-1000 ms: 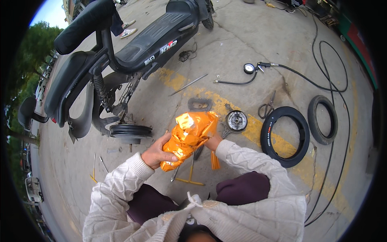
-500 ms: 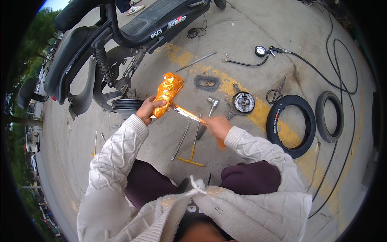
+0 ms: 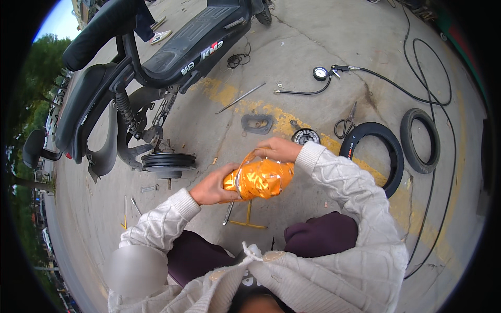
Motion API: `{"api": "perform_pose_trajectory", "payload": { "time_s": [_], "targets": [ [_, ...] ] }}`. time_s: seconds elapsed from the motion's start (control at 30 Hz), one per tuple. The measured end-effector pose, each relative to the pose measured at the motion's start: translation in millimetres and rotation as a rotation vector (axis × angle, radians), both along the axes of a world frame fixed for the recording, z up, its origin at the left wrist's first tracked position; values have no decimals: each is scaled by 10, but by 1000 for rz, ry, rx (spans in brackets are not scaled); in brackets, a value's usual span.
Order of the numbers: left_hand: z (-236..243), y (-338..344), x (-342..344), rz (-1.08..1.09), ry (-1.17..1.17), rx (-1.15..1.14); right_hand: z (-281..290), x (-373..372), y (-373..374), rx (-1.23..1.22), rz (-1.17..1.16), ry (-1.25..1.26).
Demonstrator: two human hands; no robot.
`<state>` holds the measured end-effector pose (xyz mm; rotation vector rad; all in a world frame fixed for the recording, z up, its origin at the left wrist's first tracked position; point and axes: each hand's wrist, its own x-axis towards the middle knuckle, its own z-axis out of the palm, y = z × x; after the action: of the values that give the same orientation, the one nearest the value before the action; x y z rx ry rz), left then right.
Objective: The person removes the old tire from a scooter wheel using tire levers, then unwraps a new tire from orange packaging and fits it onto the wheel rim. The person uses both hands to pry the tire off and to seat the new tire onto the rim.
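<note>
A crumpled bundle of shiny orange foil (image 3: 264, 179) lies sideways in the air between my hands, over the pavement. My left hand (image 3: 213, 186) is closed around its left end. Along its upper side, my right hand (image 3: 279, 149) pinches a narrow orange foil strip (image 3: 247, 158) that runs back over the bundle toward my left hand. What the foil wraps is hidden. Below the bundle lies a yellow T-handle wrench (image 3: 248, 225), partly covered by it, with the end of a metal bar (image 3: 228, 214) beside it.
A black scooter (image 3: 172, 57) stands at the upper left, its wheel rim (image 3: 169, 161) on the ground. To the right lie a brake drum part (image 3: 306, 136), scissors (image 3: 345, 125), a wide tire (image 3: 395, 172), a thinner tire (image 3: 434, 151) and an air hose with a gauge (image 3: 320, 73). A person's shoe (image 3: 160, 37) shows behind.
The bundle has turned from upright to sideways and moved right and down. My right hand has swung up from the lower right to its upper side, shortening the stretched strip.
</note>
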<state>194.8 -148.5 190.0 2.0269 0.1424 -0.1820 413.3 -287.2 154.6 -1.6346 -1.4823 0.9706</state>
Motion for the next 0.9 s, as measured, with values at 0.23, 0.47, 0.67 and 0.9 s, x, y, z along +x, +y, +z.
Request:
{"api": "perform_pose_trajectory", "payload": {
  "time_s": [0.23,0.47,0.67,0.9],
  "targets": [
    [36,104,153,561,92,-890,-609,-774,0,195,-364,438],
    [-149,200,239,468,16,-794,-232,-625,-94,-114,-258,782],
    [-493,-2,374,406,-139,315,-502,-663,-13,52,-529,714],
    [-322,141,506,490,-4,-187,-809,-429,-25,183,-355,249]
  ]
}}
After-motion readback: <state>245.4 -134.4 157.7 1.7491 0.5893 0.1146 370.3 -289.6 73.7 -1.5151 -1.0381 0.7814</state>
